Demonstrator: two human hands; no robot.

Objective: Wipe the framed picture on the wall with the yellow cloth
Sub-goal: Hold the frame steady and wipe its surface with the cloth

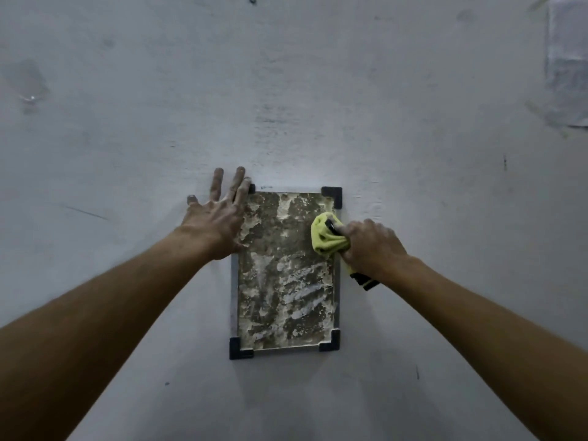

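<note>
Framed picture (pixel 284 272) hangs on the grey wall (pixel 318 90), upright, black brackets visible at 3 corners; the 4th, upper left, is mostly under the left hand (pixel 216 221). Glass is heavily smeared with pale residue over nearly the whole face, so wiping looks barely started.

Left hand: fingers spread open and flat, palm on the picture's left edge, fingertips over its top-left corner onto the wall. It grips nothing, just braces.

Right hand (pixel 369 246): fingers closed around the yellow cloth (pixel 327 237), bunched into a wad and pressed against the picture's right edge, just below the top-right bracket (pixel 332 196). A dark-trimmed tail of the cloth hangs out below the fist, off the frame's right side.

Risks from here:
- Hanging hardware not visible. A hard sideways stroke could swing the picture or lift it off; the left-hand brace is the only check.
- Wad sits at the frame edge, near the bracket; cloth could snag there and tug the frame.
- Residue looks caked. A dry bunched cloth would probably smear rather than lift it.
- Left palm covers the left strip, so that area gets missed unless the hand shifts.
- Loose tail may drag residue onto the wall.
</note>
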